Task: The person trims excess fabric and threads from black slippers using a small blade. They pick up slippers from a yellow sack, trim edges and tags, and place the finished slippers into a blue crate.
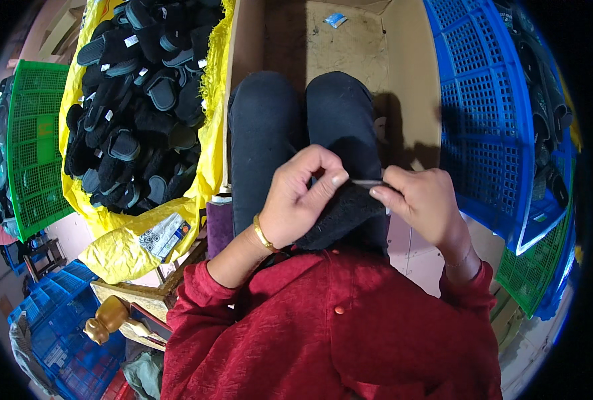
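Observation:
A black fuzzy slipper (343, 217) lies over my lap, much like those in the yellow bag. My left hand (300, 197) is closed on its left side, thumb and index finger pinching the upper edge. From that pinch a thin grey strip (368, 182) runs across to my right hand (422, 200), whose thumb and fingers are closed on its other end. I cannot tell whether the strip is the slipper's sole edge or a separate slim piece. My fingers and palm hide part of the slipper.
On the left, a yellow woven bag (206, 143) holds many black slippers. An open cardboard box (406, 87) stands beyond my knees, a small blue packet (336, 21) inside. Blue crates (486, 120) line the right; a green crate (40, 147) stands far left. A gold figurine (108, 319) sits lower left.

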A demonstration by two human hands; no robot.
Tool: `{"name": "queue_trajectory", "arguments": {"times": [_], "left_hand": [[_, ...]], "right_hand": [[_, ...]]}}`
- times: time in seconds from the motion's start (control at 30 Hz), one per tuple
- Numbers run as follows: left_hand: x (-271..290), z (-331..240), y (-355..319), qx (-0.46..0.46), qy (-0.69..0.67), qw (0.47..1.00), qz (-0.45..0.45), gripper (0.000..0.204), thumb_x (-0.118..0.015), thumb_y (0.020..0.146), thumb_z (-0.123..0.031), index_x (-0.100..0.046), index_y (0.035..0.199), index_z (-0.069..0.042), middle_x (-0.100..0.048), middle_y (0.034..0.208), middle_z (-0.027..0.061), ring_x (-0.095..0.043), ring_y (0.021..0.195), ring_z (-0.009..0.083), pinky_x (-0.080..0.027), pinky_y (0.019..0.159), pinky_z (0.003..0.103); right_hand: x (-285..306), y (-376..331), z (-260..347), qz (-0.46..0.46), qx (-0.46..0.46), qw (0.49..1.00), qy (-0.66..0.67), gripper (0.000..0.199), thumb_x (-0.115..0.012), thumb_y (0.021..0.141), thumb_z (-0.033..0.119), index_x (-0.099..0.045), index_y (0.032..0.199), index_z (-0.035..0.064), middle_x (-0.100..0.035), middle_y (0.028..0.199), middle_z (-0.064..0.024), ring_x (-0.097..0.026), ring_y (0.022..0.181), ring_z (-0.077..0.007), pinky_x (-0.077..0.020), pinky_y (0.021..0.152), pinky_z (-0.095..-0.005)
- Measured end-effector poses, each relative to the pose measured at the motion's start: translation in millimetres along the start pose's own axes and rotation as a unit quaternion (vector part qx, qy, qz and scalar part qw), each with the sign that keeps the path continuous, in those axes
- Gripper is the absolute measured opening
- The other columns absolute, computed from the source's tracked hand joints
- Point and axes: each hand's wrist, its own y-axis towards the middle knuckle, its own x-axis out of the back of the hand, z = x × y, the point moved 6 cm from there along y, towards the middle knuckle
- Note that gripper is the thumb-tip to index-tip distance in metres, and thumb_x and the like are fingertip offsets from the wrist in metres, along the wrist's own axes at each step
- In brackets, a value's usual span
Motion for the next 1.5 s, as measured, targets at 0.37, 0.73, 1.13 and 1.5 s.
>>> {"name": "queue_trajectory", "arguments": {"times": [0.37,0.73,1.13,1.5], "left_hand": [[37,-28,-29,0.065,0.151,0.980,0.110,0.045,-0.071,0.080,-0.022,-0.056,0.119,-0.003,-0.058,0.115,0.0076,-0.056,0.103,0.0187,-0.043,0.090,0.031],[95,-22,-18,0.021,0.141,0.957,-0.252,0.017,-0.063,0.088,-0.014,-0.059,0.078,0.000,-0.063,0.078,0.0096,-0.058,0.069,0.0229,-0.047,0.068,0.029],[27,5,4,0.093,0.261,0.957,0.088,0.054,-0.067,0.082,-0.039,-0.054,0.116,0.000,-0.064,0.100,0.0150,-0.063,0.091,0.0245,-0.050,0.076,0.032],[60,24,6,0.184,-0.382,0.895,-0.141,0.050,-0.047,0.096,-0.040,-0.049,0.128,-0.002,-0.060,0.118,0.0117,-0.062,0.101,0.0206,-0.052,0.087,0.032]], "right_hand": [[-42,1,-37,-0.155,-0.117,0.957,0.216,0.034,-0.061,0.087,0.037,-0.056,0.087,0.0037,-0.058,0.065,-0.0154,-0.060,0.061,-0.0326,-0.0444,0.055,-0.0378],[-57,20,-45,-0.195,-0.143,0.937,0.253,0.043,-0.057,0.091,0.036,-0.049,0.072,-0.0018,-0.042,0.057,-0.0186,-0.040,0.048,-0.0281,-0.0359,0.048,-0.0359],[-75,27,-31,-0.078,-0.248,0.636,0.726,0.028,-0.054,0.095,0.033,-0.056,0.085,0.0068,-0.038,0.058,0.0066,-0.031,0.043,-0.0010,-0.0247,0.038,-0.0178],[-15,28,15,-0.223,-0.003,0.812,0.540,0.011,-0.057,0.092,0.012,-0.052,0.089,0.0031,-0.047,0.069,0.0041,-0.040,0.061,-0.0022,-0.0341,0.056,-0.0170]]}}
